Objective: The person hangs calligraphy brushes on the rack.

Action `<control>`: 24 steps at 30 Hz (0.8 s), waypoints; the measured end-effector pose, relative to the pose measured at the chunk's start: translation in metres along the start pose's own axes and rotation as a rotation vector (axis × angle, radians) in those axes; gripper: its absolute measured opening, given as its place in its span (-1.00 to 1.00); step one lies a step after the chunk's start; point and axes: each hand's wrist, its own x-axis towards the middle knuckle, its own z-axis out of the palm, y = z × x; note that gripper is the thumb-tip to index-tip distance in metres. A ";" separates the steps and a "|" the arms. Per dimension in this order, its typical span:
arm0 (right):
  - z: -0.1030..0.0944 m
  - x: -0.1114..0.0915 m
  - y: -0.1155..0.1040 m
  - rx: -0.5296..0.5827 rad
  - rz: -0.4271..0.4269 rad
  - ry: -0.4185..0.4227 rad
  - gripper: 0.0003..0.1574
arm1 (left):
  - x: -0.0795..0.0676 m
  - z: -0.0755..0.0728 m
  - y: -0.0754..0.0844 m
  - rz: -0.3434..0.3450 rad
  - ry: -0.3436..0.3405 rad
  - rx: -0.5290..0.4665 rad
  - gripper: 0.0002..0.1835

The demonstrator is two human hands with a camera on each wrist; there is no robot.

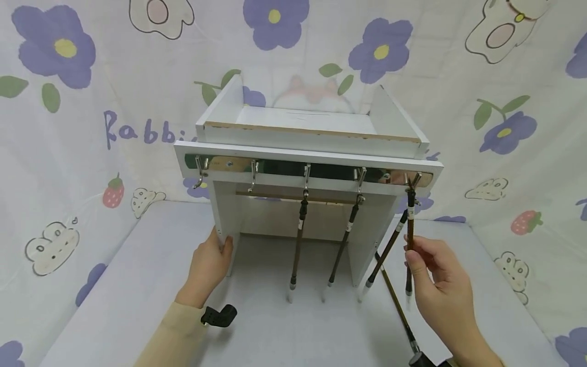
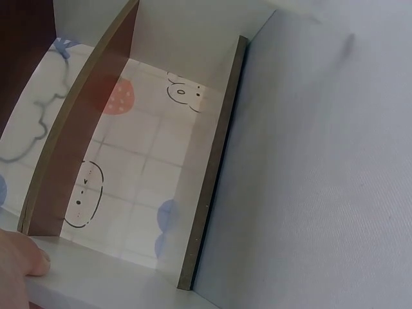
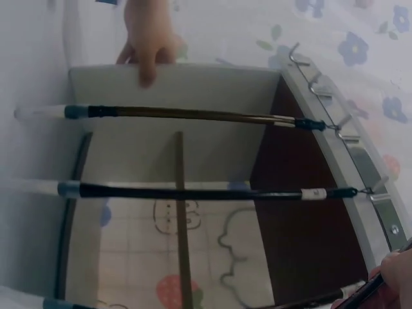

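A small white shelf rack carries a metal strip of hooks. Calligraphy brushes with dark handles and white tips hang from it: one at the middle hook, one to its right. Near the right end a third brush hangs slanted. My right hand pinches the handle of another brush, its top right at the rightmost hook. My left hand grips the left side panel, thumb on the inner face; the same thumb shows in the left wrist view.
Another brush lies on the white table, partly behind the slanted one. The two left hooks carry nothing. A floral printed cloth hangs behind and beside the rack. A black wrist camera sits at the left sleeve.
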 end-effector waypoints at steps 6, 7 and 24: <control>0.012 0.001 -0.004 -0.021 -0.047 -0.050 -0.50 | 0.000 -0.001 0.002 -0.002 0.002 0.005 -0.52; 0.014 0.000 -0.003 -0.022 -0.053 -0.057 -0.49 | 0.000 -0.001 0.002 -0.003 0.000 0.006 -0.52; 0.046 0.000 -0.003 0.026 -0.111 -0.147 -0.47 | 0.000 0.000 0.002 0.014 0.020 0.003 -0.55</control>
